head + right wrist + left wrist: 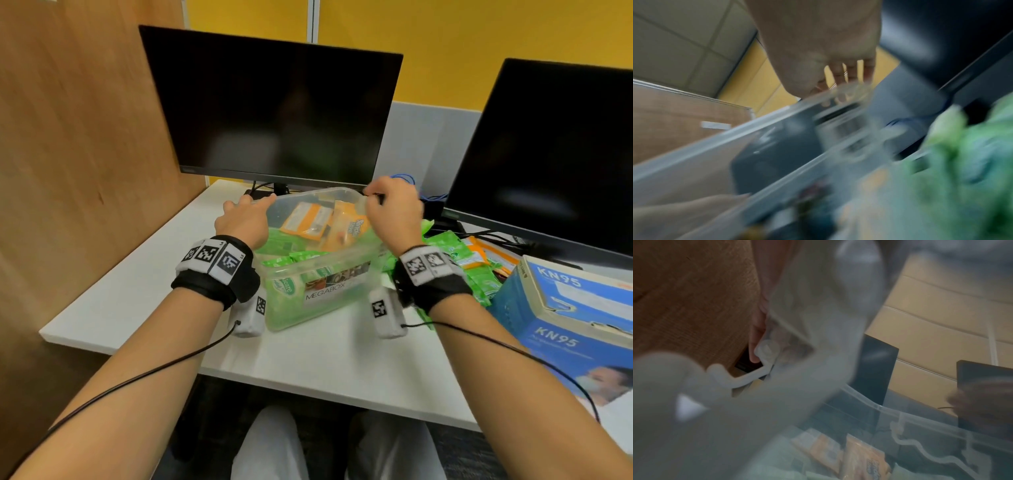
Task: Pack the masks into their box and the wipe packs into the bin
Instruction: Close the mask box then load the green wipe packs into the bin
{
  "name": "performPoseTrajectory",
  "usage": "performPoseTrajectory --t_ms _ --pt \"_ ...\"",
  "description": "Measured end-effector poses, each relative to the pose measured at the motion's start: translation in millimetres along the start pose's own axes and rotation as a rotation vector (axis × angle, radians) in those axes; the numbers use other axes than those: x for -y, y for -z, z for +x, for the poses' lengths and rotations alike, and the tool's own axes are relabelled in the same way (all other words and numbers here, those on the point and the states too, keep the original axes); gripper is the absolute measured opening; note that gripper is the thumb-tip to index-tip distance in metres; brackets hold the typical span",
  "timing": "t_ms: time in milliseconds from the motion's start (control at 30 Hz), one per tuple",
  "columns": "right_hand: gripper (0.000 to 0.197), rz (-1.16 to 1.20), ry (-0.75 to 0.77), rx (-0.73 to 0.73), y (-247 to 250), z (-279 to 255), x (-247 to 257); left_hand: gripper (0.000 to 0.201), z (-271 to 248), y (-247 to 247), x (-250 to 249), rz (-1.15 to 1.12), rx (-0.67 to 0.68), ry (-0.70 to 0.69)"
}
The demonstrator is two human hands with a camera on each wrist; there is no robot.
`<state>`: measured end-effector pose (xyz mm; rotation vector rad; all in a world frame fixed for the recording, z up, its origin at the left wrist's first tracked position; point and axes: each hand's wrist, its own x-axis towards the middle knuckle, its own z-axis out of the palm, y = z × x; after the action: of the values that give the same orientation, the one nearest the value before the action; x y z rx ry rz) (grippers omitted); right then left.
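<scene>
A clear plastic bin (322, 305) labelled MEGABOX stands mid-desk with green and orange wipe packs (318, 222) inside. Over it I hold its clear lid (308, 200), tilted. My left hand (248, 207) grips the lid's far left corner and my right hand (375, 198) grips the far right corner. In the left wrist view the lid (818, 324) is close and blurred, a finger (756, 344) behind it and the bin rim (900, 416) below. The right wrist view shows fingers (838, 73) curled over the lid edge (777, 126). A blue KN95 mask box (575, 329) lies at the right, top open.
Loose green and orange wipe packs (472, 260) are heaped between the bin and the mask box. Two dark monitors (274, 109) (555, 154) stand behind, with cables (435, 198) between them. A wooden partition (68, 137) borders the desk on the left.
</scene>
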<state>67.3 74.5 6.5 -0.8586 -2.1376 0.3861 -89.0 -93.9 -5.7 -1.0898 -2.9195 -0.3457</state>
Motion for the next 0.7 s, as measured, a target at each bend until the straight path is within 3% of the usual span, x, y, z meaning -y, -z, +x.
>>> performPoseTrajectory --t_ms 67,133,200,300,433,500,600,667,700 --pt "0.028 -0.097 -0.231 -0.008 20.1 -1.1 -47.5 0.075 1.0 -1.0 0.2 0.006 -0.005 -0.001" --pt "0.046 -0.283 -0.511 0.241 31.6 -3.9 -99.5 0.075 2.4 -2.2 0.9 0.008 -0.012 -0.004" --pt "0.069 -0.476 -0.658 0.509 33.9 -15.2 -133.9 0.074 3.6 -3.0 1.4 0.011 -0.018 -0.004" --pt "0.092 -0.583 -0.652 0.685 32.1 -34.7 -149.5 0.073 3.9 -3.9 1.7 0.017 -0.023 -0.004" --pt "0.106 -0.443 -0.679 0.610 24.4 -37.8 -142.8 0.073 2.4 -3.1 1.3 0.020 -0.027 -0.006" --pt "0.095 -0.385 -0.696 0.619 27.5 -33.6 -133.7 0.073 1.5 -2.4 1.0 0.014 -0.029 -0.007" --pt "0.050 -0.360 -0.634 0.695 47.0 -24.6 -107.7 0.073 1.4 -2.2 1.2 0.014 -0.028 -0.009" --pt "0.049 -0.350 -0.569 0.614 63.0 -17.3 -86.2 0.073 2.2 -2.5 1.1 0.012 -0.030 -0.004" --pt "0.052 -0.336 -0.514 0.493 69.9 -14.2 -75.0 0.073 2.3 -2.7 0.9 0.011 -0.029 -0.001"
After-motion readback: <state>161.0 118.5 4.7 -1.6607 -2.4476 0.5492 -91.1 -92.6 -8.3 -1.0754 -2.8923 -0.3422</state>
